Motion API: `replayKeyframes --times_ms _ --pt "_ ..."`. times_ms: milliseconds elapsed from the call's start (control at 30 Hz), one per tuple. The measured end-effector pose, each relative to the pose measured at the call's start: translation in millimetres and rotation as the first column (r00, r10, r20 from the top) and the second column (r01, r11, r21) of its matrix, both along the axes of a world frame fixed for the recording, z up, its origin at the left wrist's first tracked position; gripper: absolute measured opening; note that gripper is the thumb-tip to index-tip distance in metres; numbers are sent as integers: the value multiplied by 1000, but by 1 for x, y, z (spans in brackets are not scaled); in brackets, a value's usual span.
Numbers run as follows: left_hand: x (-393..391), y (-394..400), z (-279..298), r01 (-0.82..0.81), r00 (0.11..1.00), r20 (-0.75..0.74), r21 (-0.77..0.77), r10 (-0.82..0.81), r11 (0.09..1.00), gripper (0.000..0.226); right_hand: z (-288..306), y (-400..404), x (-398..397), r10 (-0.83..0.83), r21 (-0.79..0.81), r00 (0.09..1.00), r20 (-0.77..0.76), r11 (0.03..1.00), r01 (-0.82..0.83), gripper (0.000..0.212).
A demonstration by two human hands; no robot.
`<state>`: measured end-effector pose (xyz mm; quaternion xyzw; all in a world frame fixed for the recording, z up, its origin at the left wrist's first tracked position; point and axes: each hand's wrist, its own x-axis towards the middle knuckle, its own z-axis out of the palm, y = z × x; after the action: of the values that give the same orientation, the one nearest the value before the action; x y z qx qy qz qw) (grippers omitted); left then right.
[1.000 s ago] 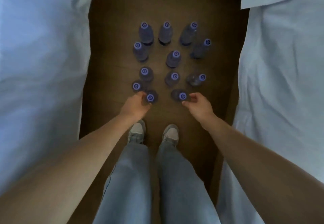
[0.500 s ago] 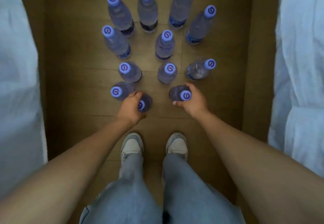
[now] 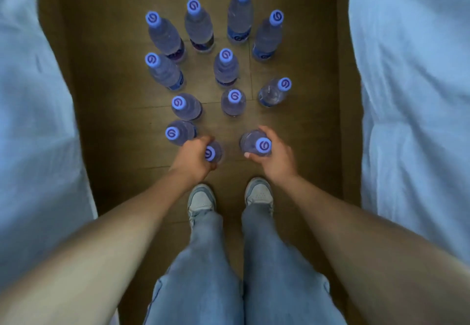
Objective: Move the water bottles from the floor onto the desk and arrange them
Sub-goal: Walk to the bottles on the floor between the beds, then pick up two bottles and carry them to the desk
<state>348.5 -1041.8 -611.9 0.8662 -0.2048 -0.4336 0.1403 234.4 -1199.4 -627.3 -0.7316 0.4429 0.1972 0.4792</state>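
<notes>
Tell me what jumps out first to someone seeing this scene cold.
A cluster of clear water bottles with blue caps stands upright on the brown wooden floor, between white bedding on both sides. Nearest the person's shoes, the left hand grips one bottle and the right hand grips another, both just below the cap.

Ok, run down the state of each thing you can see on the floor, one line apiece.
Left hand: gripping the nearest left bottle.
Right hand: gripping the nearest right bottle.
Ten other bottles: standing upright on the floor, capped, untouched.
Floor: wooden, all bottles on it.
Shoes: planted just behind the two held bottles.
</notes>
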Motion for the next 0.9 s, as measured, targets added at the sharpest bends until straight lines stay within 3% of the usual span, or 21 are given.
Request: replayKeyframes --times_ms 100,233,333,500,733,900 --pt "-12 -4 49 50 999 -8 -24 -50 998 64 51 10 -15 7 -22 999 38 1000 -7 74" --pt "-26 -13 120 93 994 -42 -117 -98 989 28 124 21 -33 50 -65 995 83 997 -45 67" --pt "-33 -22 176 155 987 -17 -161 -159 975 19 179 24 -42 13 -102 995 96 995 -3 62" --pt "-43 -29 260 232 973 57 -218 -225 948 33 268 30 -58 -109 -171 985 131 977 131 63" --pt "-65 -27 363 473 879 139 -145 -455 869 59 382 57 -97 -340 -205 922 188 904 375 60" --pt "-104 -19 419 608 792 168 -130 -587 783 61 440 90 -152 -488 -215 850 197 825 523 57"
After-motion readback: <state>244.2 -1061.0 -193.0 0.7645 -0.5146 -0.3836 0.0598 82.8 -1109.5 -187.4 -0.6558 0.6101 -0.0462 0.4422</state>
